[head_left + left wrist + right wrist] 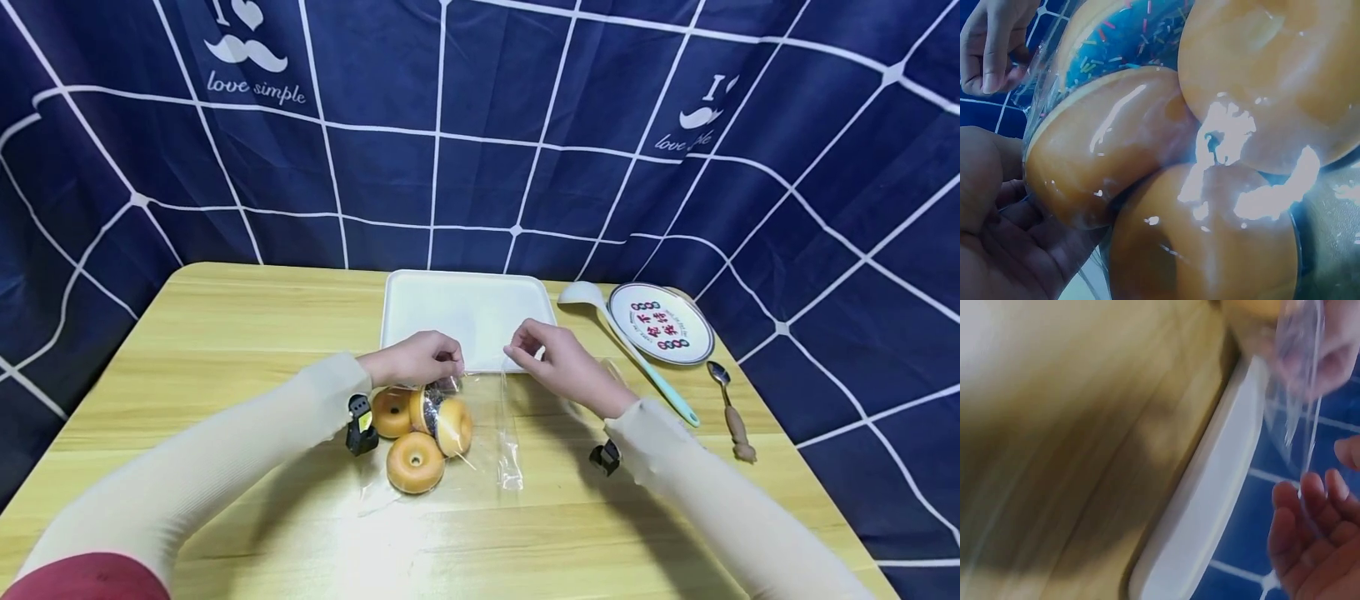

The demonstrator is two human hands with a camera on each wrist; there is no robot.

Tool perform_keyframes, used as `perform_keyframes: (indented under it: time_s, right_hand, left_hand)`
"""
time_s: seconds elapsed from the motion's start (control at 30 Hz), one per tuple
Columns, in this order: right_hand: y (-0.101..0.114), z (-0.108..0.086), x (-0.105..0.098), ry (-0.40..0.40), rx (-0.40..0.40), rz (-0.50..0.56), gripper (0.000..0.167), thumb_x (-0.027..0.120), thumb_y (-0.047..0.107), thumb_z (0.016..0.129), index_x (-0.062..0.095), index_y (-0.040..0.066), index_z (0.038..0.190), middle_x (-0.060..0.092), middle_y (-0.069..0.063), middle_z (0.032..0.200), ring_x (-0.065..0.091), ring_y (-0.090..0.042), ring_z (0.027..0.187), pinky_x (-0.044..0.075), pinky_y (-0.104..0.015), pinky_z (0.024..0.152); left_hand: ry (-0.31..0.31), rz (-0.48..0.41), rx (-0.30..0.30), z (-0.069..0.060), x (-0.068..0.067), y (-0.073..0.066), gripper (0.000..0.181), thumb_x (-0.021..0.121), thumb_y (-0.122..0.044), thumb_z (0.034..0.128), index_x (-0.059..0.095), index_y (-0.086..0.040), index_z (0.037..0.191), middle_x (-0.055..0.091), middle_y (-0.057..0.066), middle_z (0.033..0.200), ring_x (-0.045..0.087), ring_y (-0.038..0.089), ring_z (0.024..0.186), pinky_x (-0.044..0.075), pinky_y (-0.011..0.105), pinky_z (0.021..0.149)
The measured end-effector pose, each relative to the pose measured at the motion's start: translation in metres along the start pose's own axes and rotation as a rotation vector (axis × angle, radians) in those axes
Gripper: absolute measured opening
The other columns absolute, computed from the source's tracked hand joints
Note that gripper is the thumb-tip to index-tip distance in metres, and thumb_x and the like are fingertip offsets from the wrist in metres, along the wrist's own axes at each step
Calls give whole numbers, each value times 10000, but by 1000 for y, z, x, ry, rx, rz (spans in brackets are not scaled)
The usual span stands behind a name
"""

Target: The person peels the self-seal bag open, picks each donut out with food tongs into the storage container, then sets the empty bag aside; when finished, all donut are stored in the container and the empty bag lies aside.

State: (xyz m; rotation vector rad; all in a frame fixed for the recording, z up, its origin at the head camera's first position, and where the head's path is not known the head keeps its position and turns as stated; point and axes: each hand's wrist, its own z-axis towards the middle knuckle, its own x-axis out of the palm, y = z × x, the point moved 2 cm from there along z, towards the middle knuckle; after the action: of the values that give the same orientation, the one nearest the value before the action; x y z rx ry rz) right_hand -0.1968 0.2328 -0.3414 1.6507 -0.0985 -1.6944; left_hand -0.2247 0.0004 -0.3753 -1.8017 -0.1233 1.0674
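Observation:
A clear plastic bag (483, 442) holds several doughnuts, among them a plain one (416, 462) lying lowest and another (1110, 144) with blue icing and sprinkles behind it in the left wrist view. My left hand (422, 359) pinches the bag's upper edge just above the doughnuts. Close to the bag's upper right corner is my right hand (558, 367), its fingers loosely bent. The right wrist view shows its thumb apart from the fingertips (1313, 487), with the film's corner beside them. Both hands are over the front edge of a white tray (465, 312).
To the right lie a white ladle (637, 358) with a mint handle, a printed plate (660, 323) and a spoon (727, 408) with a brown handle. Dark blue checked cloth (480, 125) hangs behind the wooden table (247, 333).

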Motion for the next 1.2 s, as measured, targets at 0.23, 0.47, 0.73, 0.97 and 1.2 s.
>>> perform_keyframes:
  time_s: [0.23,0.47,0.73,0.97,1.2]
  right_hand:
    - [27,-11,14,143,198,-186,423,665,462,1007,569,173,712,514,51,637,452,-107,560,368,-278,521]
    - [39,-17,20,222,273,-283,410,637,344,1012,513,180,658,445,65,599,421,-108,537,316,-275,496]
    - [30,-23,8,238,215,-121,399,634,237,1031,497,158,665,418,68,606,393,-91,541,341,-258,532]
    - [14,-34,1,235,194,-61,394,624,257,1051,507,151,690,411,74,608,385,-77,552,356,-244,556]
    - [16,-41,4,193,235,-62,453,647,410,1034,552,161,666,431,84,590,405,-88,552,365,-252,552]
  left_hand:
    - [-8,-19,-12,-2,1,-1,188,543,-27,1031,711,33,974,746,139,920,671,95,766,521,200,753]
    - [-26,-2,11,-2,3,-2,184,539,-22,1020,695,15,930,707,84,849,640,76,750,508,201,738]
    - [-36,-18,-8,-4,4,2,174,521,-14,1028,674,38,966,708,107,884,662,98,789,534,211,761]
    - [-36,-13,-3,-5,4,2,173,545,-48,1049,671,18,951,711,95,875,625,102,803,519,228,801]
    - [-99,89,38,-10,3,-1,130,569,-103,1042,662,-26,994,702,89,911,620,151,845,521,293,839]
